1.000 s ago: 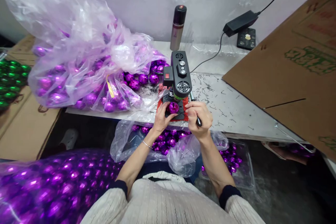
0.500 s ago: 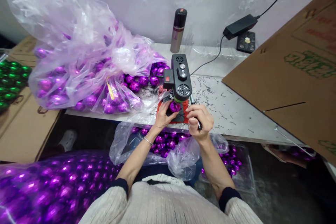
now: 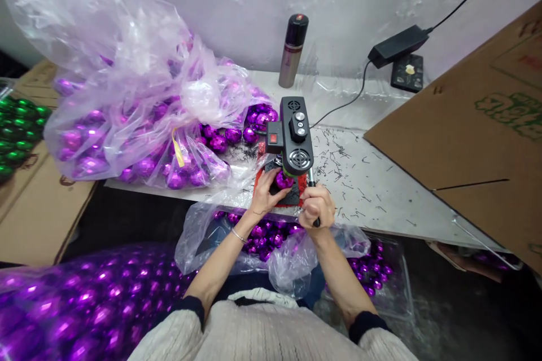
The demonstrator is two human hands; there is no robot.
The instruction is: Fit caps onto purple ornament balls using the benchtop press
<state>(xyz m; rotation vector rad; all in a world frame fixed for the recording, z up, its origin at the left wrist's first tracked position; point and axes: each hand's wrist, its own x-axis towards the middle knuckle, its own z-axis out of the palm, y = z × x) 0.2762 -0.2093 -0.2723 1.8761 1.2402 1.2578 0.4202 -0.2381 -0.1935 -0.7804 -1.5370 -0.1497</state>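
Observation:
My left hand point(image 3: 267, 192) pinches a shiny purple faceted ball point(image 3: 284, 180) between thumb and fingers. The ball sits under the head of a small black bench drill press point(image 3: 298, 135) with a red switch on its side. Wrapped around the press's black lever handle point(image 3: 312, 176) are the fingers of my right hand point(image 3: 318, 206). Beneath the ball lies the dark base plate point(image 3: 292, 199) on a red mat point(image 3: 303, 183). The tip of the drill is hidden behind its head and the ball.
Thin dark shavings point(image 3: 336, 155) litter the white bench point(image 3: 381, 203). A clear bag of purple balls point(image 3: 127, 101) stands left, a spray can point(image 3: 293, 51) behind. A cardboard box point(image 3: 474, 141) leans in from the right. Below the bench edge sits an open bag of purple balls point(image 3: 275, 240).
My right hand has moved slightly left and down with the lever, which now stands more upright in view. My left hand still holds the ball under the drill head. The view has shifted a little.

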